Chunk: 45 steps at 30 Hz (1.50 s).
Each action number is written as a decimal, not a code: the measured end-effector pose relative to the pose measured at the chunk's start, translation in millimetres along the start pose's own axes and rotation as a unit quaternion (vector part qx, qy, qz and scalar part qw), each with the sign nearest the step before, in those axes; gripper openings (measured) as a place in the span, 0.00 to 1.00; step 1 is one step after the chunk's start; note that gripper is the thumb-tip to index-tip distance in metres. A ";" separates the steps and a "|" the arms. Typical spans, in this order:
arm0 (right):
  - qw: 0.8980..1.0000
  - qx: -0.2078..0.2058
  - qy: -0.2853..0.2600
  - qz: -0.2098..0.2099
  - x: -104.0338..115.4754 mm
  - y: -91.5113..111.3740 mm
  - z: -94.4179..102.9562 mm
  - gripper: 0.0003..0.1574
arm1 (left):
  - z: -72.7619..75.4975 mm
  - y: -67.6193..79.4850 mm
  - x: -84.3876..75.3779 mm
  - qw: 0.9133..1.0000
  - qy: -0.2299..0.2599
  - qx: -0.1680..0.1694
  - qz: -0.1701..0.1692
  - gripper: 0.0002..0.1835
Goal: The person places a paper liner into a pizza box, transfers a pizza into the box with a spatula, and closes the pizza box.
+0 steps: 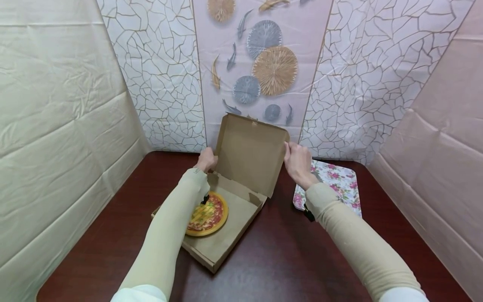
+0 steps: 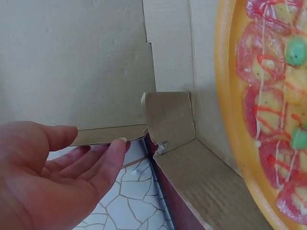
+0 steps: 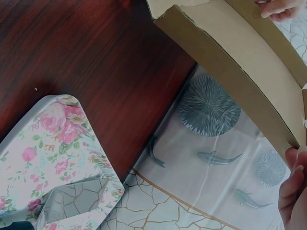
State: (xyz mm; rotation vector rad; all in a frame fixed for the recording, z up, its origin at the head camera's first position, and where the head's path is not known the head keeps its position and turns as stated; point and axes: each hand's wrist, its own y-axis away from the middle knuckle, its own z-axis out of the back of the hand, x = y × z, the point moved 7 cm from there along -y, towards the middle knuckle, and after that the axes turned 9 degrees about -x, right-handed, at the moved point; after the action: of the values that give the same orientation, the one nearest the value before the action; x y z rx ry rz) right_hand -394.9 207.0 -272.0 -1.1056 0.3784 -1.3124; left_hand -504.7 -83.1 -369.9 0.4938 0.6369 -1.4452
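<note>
A cardboard pizza box stands open on the table, its lid (image 1: 249, 153) raised and leaning back. My left hand (image 1: 206, 160) holds the lid's left edge; in the left wrist view the thumb is on the inner side and the fingers (image 2: 103, 165) are behind the side flap. On the opposite edge, near the upper corner, my right hand (image 1: 299, 162) grips the lid, with fingertips (image 3: 291, 155) at the cardboard in the right wrist view. A round pizza (image 1: 216, 216) with a yellow rim lies in the box base (image 1: 239, 207), partly hidden by my left forearm.
A floral board (image 1: 341, 178) with a cut-out at one end lies on the dark red table (image 1: 279, 251), right of the box and partly behind my right forearm. A patterned wall covering (image 1: 166, 84) rises behind the table, and pale sheets (image 1: 56, 126) flank it.
</note>
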 end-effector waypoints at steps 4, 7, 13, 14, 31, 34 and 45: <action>1.000 0.000 -0.001 0.007 1.5 -2.7 0.3 0.27 | 2.2 0.0 -1.3 1.000 -0.002 -0.008 -0.002 0.13; 1.000 -0.006 0.000 0.013 1.8 -2.7 1.1 0.27 | 4.6 1.8 -2.2 0.999 -0.010 -0.030 -0.008 0.15; 1.000 -0.009 0.001 0.019 1.2 1.9 1.3 0.28 | 8.7 7.2 -2.0 0.995 -0.030 -0.088 -0.021 0.15; 1.000 -0.008 0.002 0.021 1.3 2.8 1.0 0.29 | 9.2 7.9 -1.5 0.995 -0.033 -0.094 -0.021 0.14; 0.987 0.155 0.047 -0.024 -6.2 28.8 -24.2 0.22 | 14.0 9.9 -5.8 0.990 -0.065 -0.116 -0.035 0.15; 0.983 0.177 0.050 -0.029 -8.7 33.2 -27.9 0.22 | 15.5 11.9 -6.5 0.991 -0.063 -0.112 -0.032 0.16; 0.987 0.154 0.038 -0.027 -8.4 22.2 -28.7 0.19 | 18.4 7.9 -5.5 0.989 -0.055 -0.128 -0.040 0.14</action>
State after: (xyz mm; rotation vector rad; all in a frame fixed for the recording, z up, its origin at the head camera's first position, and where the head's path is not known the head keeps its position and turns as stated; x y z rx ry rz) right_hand -406.6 199.4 -306.6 -0.8123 0.1943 -1.4098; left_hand -495.1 -90.6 -353.1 0.1880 0.7477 -1.4311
